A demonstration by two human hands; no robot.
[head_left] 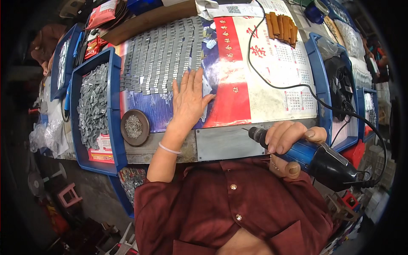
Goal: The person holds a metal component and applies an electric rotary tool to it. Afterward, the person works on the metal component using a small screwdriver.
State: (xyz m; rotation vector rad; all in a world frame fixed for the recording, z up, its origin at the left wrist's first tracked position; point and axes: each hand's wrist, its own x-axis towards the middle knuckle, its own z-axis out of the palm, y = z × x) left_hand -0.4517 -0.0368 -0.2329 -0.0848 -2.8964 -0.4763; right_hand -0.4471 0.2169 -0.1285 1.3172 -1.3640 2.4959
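Note:
My left hand (pixel 189 100) lies flat with fingers spread, its fingertips at the lower right edge of a block of small grey plastic parts (pixel 161 55) laid out in close rows. My right hand (pixel 289 140) is wrapped round a blue and black electric screwdriver (pixel 318 159), whose thin bit points left over a grey metal plate (pixel 229 142). A black cord (pixel 293 85) runs from the tool's back end and loops up across the table. Left of my left forearm stands a round brown dish (pixel 146 126) of tiny silvery screws (pixel 133 126).
A blue bin (pixel 114 106) of loose grey parts stands at the left. Printed poster sheets (pixel 272 97) cover the table. Brown strips (pixel 282 27) lie at the far right, a wooden bar (pixel 148 21) behind the rows. Another blue bin (pixel 316 55) holds black items at the right.

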